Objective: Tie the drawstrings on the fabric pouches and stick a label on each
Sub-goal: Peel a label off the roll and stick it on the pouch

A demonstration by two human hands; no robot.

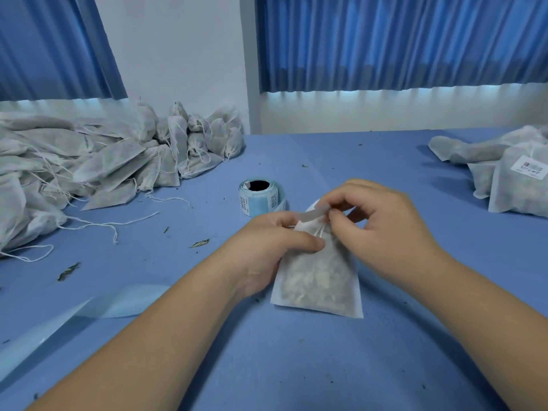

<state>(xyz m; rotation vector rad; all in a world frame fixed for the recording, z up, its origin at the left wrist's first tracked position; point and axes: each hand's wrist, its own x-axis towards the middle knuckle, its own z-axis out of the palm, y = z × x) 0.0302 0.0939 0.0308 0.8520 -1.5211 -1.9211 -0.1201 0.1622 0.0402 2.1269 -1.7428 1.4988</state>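
Pouch (318, 280) between both hands

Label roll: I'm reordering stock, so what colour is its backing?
Light blue on the label roll, with white labels; head view.

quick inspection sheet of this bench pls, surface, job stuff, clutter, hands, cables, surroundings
surface: blue table, flecked with leaf bits
job's things: filled pouch in hand; label roll behind it; pile of pouches at left; labelled pouches at far right
clutter: backing strip at lower left
grippers: left hand grips the pouch near its top; right hand pinches the drawstrings at its mouth
cables: nothing seen
surroundings: blue curtains, white wall
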